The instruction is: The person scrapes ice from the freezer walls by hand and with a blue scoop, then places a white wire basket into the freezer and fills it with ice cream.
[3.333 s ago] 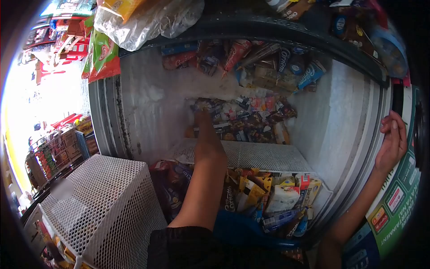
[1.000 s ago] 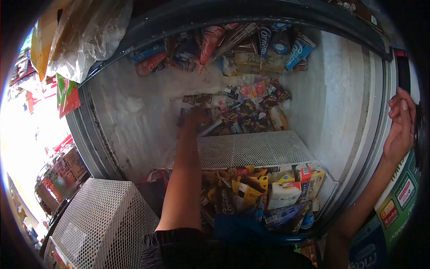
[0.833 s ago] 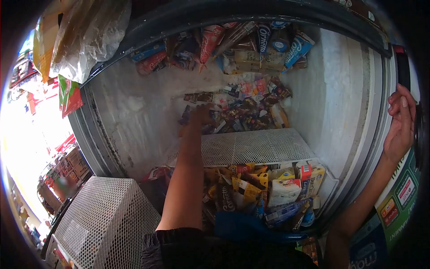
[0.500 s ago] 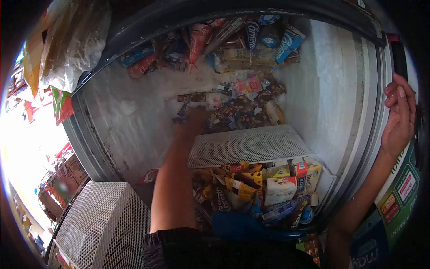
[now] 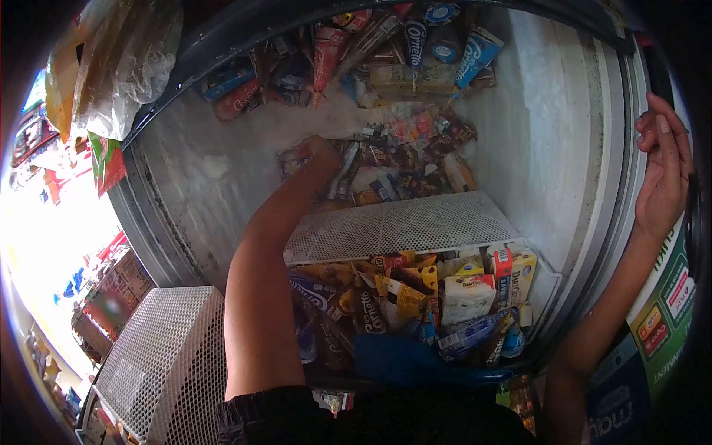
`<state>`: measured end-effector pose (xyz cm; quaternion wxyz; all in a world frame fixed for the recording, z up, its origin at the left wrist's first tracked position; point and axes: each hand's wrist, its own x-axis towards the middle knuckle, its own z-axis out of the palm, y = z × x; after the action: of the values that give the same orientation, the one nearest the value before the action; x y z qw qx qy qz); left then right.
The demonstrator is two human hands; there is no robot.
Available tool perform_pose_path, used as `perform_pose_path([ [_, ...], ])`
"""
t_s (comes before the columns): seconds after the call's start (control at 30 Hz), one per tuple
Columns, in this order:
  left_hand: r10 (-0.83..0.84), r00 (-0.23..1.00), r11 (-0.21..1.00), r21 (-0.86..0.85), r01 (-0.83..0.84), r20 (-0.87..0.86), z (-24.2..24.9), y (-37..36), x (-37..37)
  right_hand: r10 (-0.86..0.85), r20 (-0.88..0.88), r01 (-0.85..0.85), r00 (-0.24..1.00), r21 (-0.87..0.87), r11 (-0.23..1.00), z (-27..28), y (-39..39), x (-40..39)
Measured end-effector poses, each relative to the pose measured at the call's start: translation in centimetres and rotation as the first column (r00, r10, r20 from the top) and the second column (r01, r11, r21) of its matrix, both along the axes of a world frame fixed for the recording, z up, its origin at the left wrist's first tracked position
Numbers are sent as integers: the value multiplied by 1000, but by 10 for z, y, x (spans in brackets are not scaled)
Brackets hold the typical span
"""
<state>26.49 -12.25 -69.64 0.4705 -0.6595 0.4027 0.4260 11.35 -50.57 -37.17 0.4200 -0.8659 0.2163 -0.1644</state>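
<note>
My left hand (image 5: pixel 319 152) reaches down to the freezer floor, at the left end of a loose pile of wrapped ice creams (image 5: pixel 404 159). Its fingers are bent and partly hidden, closed at a dark-wrapped piece; what exactly they hold I cannot make out. Over at the right side, my right hand (image 5: pixel 664 178) rests by the freezer's outer edge, palm in sight, fingers apart and loosely bent, with nothing in them. Between my left forearm and the right wall, a white mesh basket (image 5: pixel 400 226) holds cones and ice cream packs (image 5: pixel 467 297).
Cornetto cones (image 5: pixel 415 52) and other packs line the freezer's far end. Frost coats the white walls (image 5: pixel 549 148). A second white mesh basket (image 5: pixel 159 363) stands outside at lower left. Clear plastic bags (image 5: pixel 126 74) hang at upper left, beside the dark freezer rim (image 5: pixel 245 44).
My left hand has moved farther up along the left end of the pile, and some wrapped pieces there lie differently. My right hand stays at the edge. The view has shifted slightly.
</note>
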Motion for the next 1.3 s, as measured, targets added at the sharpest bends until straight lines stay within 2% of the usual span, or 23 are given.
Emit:
perform_pose_path([
  [0.03,-2,1000,1000,0,2,0,5,-5,2,2,2,-2,1000,-8,1000,0,0,0],
  [0.1,-25,985,1000,-15,22,-170,8,-11,7,6,-1,-6,1000,6,1000,1,0,0],
  [0.13,-24,985,1000,-15,22,-169,1,-12,9,11,-1,-11,1000,21,1000,1,0,0],
  [0.2,-88,976,938,-347,14,-198,-32,0,6,15,6,-15,1000,23,1000,0,0,0],
  [0.23,-89,976,938,-345,16,-198,-43,5,-1,19,14,-19,1000,22,1000,-1,0,0],
  [0.3,-100,870,683,-670,-292,-482,-49,3,-12,30,0,-30,1000,-5,1000,0,0,-1],
  [0.33,-102,870,681,-672,-292,-482,-52,4,-22,43,-17,-44,999,-33,999,-1,-1,-1],
  [0.4,-253,937,523,-849,-76,-239,-36,11,-49,28,-32,-29,999,-33,999,0,-3,-2],
  [0.43,-256,936,521,-850,-78,-243,-36,19,-49,16,-44,-17,999,-36,999,-1,-5,-2],
  [0.47,-390,909,513,-854,85,-144,-44,36,-46,15,-51,-17,999,-43,999,-2,-6,-4],
  [0.53,-511,858,470,-853,227,-54,-58,61,-43,61,-31,-63,998,-62,996,-3,-13,-6],
  [0.63,-523,848,521,-819,242,-82,-58,86,-47,18,-25,-19,1000,-23,1000,-3,-8,-5],
  [0.67,-270,909,773,-634,9,-317,-53,67,-53,-1,-41,-3,999,-114,993,-4,-5,-3],
  [0.73,43,883,900,-366,-238,-468,-41,27,-57,28,-40,-32,999,-108,994,-3,-9,-4],
  [0.8,-193,788,749,-607,-266,-584,-31,-15,-54,56,-59,-62,997,-101,993,-3,-6,-5],
  [0.87,-349,927,479,-876,49,-139,-42,-45,-67,-80,-7,78,997,-172,982,-5,8,0],
  [0.97,-388,914,425,-903,68,-114,-87,-48,-58,-40,-46,34,998,-119,992,-3,-6,-5],
  [1.0,-381,918,410,-910,64,-108,-83,-50,-54,-31,-46,24,998,-136,990,-2,-8,-2],
  [1.1,-518,844,570,-792,221,-137,-78,-5,-67,-10,-67,0,998,-148,989,-1,-1,-9],
  [1.13,-361,895,576,-817,-5,-260,-98,17,-73,25,-60,-32,998,-116,993,0,-1,-8],
  [1.2,-209,907,530,-822,-211,-367,-95,23,-61,106,-53,-111,993,-94,989,2,-5,-4],
  [1.27,89,703,775,-394,-494,-705,-87,30,-63,86,-55,-91,995,-90,992,3,-2,-4],
  [1.3,85,702,780,-392,-489,-707,-88,23,-60,70,-55,-75,996,-86,994,2,2,-2],
])
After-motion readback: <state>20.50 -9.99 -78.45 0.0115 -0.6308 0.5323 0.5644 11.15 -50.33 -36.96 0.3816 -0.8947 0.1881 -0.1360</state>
